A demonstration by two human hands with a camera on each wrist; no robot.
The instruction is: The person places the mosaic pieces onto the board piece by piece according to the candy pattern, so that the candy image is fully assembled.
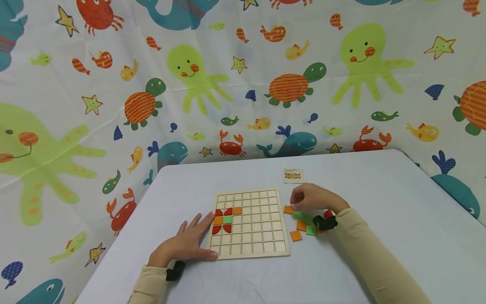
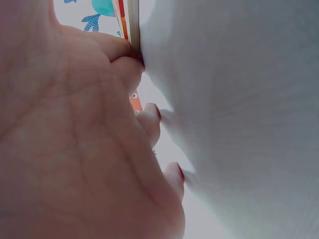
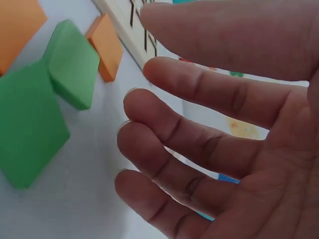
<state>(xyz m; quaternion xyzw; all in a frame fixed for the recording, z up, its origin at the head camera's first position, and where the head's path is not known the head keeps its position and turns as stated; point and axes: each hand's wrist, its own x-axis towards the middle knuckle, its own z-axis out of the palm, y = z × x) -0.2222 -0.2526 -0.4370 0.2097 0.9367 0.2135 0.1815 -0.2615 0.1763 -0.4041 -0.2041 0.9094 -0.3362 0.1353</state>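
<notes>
A wooden grid board (image 1: 262, 223) lies flat in the middle of the table. On its left side sit red petal-marked tiles (image 1: 216, 229), two orange tiles (image 1: 237, 210) and a green tile (image 1: 227, 219). My left hand (image 1: 186, 242) rests along the board's left edge, fingers spread, thumb at the near corner; its palm fills much of the left wrist view. Just right of the board, my right hand (image 1: 313, 197) hovers by the loose tiles. In the right wrist view its fingers (image 3: 169, 119) bend slightly, thumb and index apart, holding nothing, near green tiles (image 3: 75, 64).
Loose orange tiles (image 1: 296, 236), green tiles (image 1: 311, 230) and a red piece (image 1: 328, 214) lie right of the board, partly hidden by the right wrist camera (image 1: 325, 222). A small pattern card (image 1: 294, 176) lies behind. A sea-animal curtain (image 1: 243, 84) hangs beyond the white table (image 1: 190, 181).
</notes>
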